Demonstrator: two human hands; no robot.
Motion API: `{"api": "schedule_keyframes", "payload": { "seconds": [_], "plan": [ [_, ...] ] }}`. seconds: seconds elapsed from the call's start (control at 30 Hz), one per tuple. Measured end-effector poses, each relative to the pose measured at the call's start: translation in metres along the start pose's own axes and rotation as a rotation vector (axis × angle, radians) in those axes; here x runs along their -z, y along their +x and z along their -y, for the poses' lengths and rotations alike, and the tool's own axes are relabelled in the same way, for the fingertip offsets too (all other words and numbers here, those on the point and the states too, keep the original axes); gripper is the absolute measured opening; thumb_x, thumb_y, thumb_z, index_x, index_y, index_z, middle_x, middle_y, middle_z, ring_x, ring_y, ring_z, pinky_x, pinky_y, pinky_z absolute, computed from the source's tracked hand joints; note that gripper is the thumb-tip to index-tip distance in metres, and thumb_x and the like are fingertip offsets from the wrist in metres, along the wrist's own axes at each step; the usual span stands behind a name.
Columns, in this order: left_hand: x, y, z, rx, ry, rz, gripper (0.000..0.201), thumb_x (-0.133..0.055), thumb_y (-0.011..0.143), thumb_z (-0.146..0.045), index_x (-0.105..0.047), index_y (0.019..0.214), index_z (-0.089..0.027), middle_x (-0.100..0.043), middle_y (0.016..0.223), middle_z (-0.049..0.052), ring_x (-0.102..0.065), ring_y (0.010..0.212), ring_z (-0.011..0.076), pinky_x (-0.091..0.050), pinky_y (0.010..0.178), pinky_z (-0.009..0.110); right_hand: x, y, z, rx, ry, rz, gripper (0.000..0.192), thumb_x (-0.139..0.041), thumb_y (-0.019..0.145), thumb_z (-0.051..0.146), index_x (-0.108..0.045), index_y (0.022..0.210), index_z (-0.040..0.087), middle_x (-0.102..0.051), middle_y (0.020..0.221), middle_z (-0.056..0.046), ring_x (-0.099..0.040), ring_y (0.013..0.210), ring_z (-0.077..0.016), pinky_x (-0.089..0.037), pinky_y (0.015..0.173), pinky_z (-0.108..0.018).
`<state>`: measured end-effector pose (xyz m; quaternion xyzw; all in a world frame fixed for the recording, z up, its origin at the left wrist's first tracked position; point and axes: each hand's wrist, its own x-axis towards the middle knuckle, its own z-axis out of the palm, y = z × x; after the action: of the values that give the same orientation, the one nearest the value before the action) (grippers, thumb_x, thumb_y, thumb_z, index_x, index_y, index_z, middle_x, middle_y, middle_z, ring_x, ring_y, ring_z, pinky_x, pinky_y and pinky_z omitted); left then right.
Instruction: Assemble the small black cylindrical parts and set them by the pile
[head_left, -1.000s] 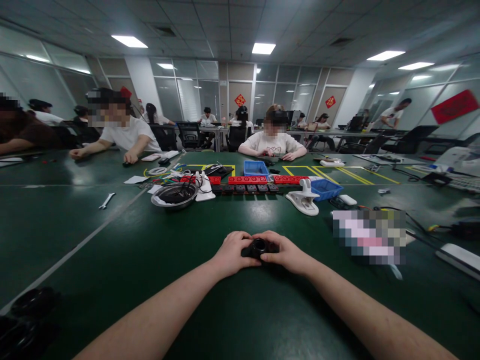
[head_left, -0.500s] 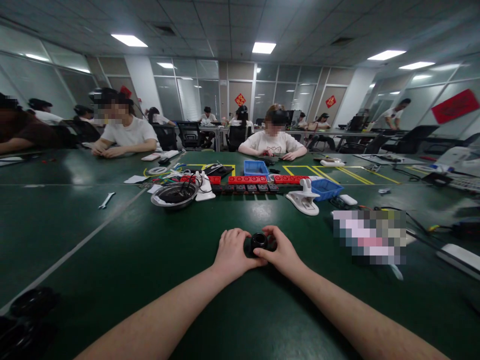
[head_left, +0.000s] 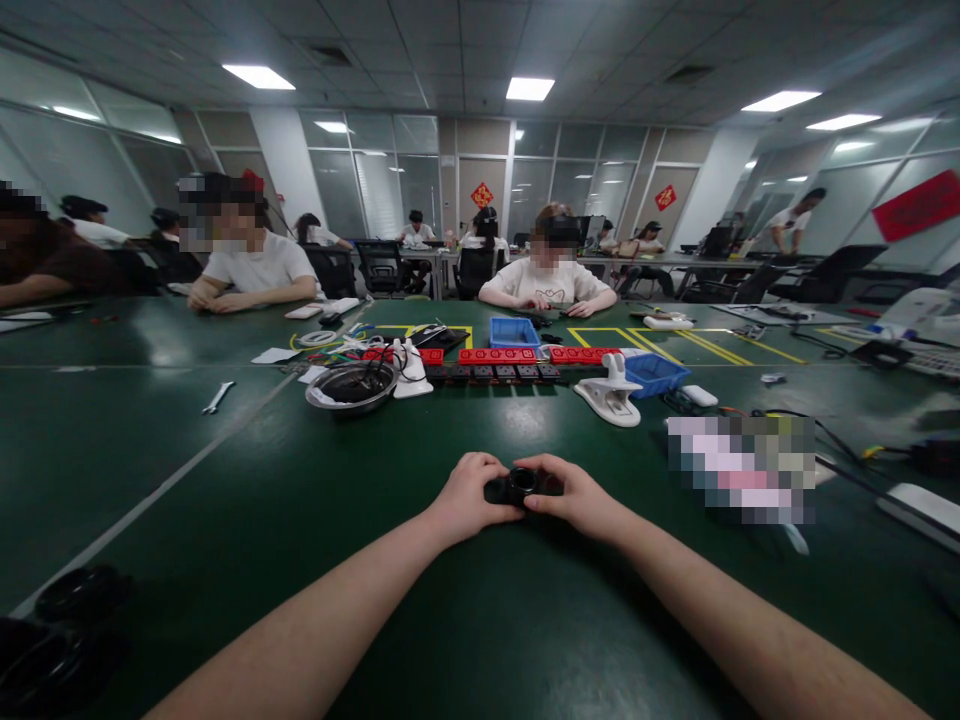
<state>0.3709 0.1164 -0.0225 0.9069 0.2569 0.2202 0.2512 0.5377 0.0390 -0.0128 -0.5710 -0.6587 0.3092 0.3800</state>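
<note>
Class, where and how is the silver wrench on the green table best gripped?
Likely best from above, pinching the wrench across its slim shank, midway between the wider ends: it lies flat on the green table, both long edges exposed.

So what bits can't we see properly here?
Head view:
- Sides of the black part: hidden by the left hand and right hand.
- Black thing at lower left: cut off by the left edge.
- Pinkish thing at right: covered by pixel blocks.
</note>
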Motion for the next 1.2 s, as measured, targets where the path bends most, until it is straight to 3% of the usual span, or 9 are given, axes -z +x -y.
{"api": "schedule_keyframes", "payload": {
  "seconds": [0.07, 0.17, 0.4, 0.57, 0.67, 0.87, 1.07, 1.2],
  "plan": [
    [0.002, 0.001, 0.002, -0.026, -0.018, 0.044, 0.04, -0.066, 0.059, -0.043, -0.059, 0.092, -0.023, -0.053, 0.096, 0.003, -0.044, 0.094, 0.0208, -0.038, 0.082, 0.032, 0.005, -0.001, -0.002, -0.006, 0.089, 0.083, 0.043, -0.062, 0.066, 0.026, -0.05, 0.106, 0.017, -0.056, 0.095, -0.005, -0.051, 0.082, -0.0166, -0.04, 0.073, -0.031],
    [0.002, 0.001, 0.004, -0.043, -0.016, 0.051, 0.043, -0.065, 0.06, -0.044, -0.059, 0.096, -0.022, -0.054, 0.098, 0.003, -0.044, 0.095, 0.0209, -0.037, 0.083, 0.033, 0.005, -0.001, -0.004, -0.005, 0.125, 0.089, 0.044, -0.061, 0.066, 0.026, -0.05, 0.107, 0.016, -0.056, 0.096, -0.005, -0.052, 0.084, -0.0168, -0.04, 0.073, -0.031],
    [-0.002, 0.001, 0.003, -0.011, 0.051, 0.004, 0.03, -0.06, 0.069, -0.036, -0.059, 0.096, -0.025, -0.056, 0.101, 0.002, -0.046, 0.096, 0.0204, -0.035, 0.085, 0.034, -0.005, 0.001, -0.007, 0.025, -0.046, -0.099, 0.043, -0.057, 0.069, 0.03, -0.049, 0.109, 0.017, -0.054, 0.099, -0.007, -0.05, 0.087, -0.019, -0.04, 0.074, -0.033],
    [-0.003, -0.002, 0.001, 0.095, 0.113, -0.057, 0.061, -0.063, 0.059, -0.049, -0.048, 0.112, -0.023, -0.046, 0.117, 0.006, -0.036, 0.109, 0.0258, -0.03, 0.091, 0.04, -0.008, -0.001, -0.007, 0.002, -0.064, -0.171, 0.057, -0.06, 0.065, 0.034, -0.04, 0.115, 0.017, -0.052, 0.101, -0.008, -0.051, 0.083, -0.0182, -0.041, 0.071, -0.032],
    [-0.007, -0.004, -0.003, 0.159, 0.152, -0.11, 0.068, -0.064, 0.051, -0.056, -0.049, 0.108, -0.022, -0.045, 0.113, 0.007, -0.036, 0.108, 0.0279, -0.028, 0.091, 0.043, -0.013, -0.001, -0.005, -0.041, -0.108, -0.277, 0.05, -0.062, 0.061, 0.036, -0.045, 0.104, 0.017, -0.053, 0.093, -0.006, -0.051, 0.077, -0.0171, -0.041, 0.067, -0.031],
    [-0.015, -0.003, -0.012, 0.191, 0.218, -0.152, 0.052, -0.063, 0.051, -0.056, -0.053, 0.086, -0.02, -0.05, 0.091, 0.004, -0.043, 0.096, 0.0254, -0.019, 0.096, 0.048, -0.026, 0.002, -0.001, -0.067, -0.213, -0.399, 0.035, -0.064, 0.058, 0.038, -0.051, 0.083, 0.017, -0.055, 0.079, -0.003, -0.049, 0.071, -0.017, -0.039, 0.063, -0.03],
    [-0.012, -0.003, -0.011, 0.177, 0.228, -0.177, 0.032, -0.063, 0.058, -0.045, -0.057, 0.077, -0.021, -0.05, 0.087, 0.002, -0.044, 0.092, 0.0229, -0.018, 0.096, 0.048, -0.024, 0.002, -0.001, -0.029, -0.219, -0.36, 0.031, -0.063, 0.061, 0.035, -0.055, 0.086, 0.018, -0.056, 0.081, -0.003, -0.05, 0.074, -0.0172, -0.04, 0.066, -0.03],
    [-0.003, -0.003, -0.005, 0.08, 0.159, -0.071, 0.035, -0.062, 0.06, -0.047, -0.059, 0.084, -0.022, -0.05, 0.095, 0.003, -0.043, 0.094, 0.0226, -0.032, 0.088, 0.04, -0.01, -0.001, 0.001, 0.022, -0.163, -0.21, 0.035, -0.064, 0.062, 0.031, -0.057, 0.094, 0.018, -0.056, 0.087, -0.004, -0.051, 0.08, -0.0176, -0.04, 0.07, -0.03]
  ]
}}
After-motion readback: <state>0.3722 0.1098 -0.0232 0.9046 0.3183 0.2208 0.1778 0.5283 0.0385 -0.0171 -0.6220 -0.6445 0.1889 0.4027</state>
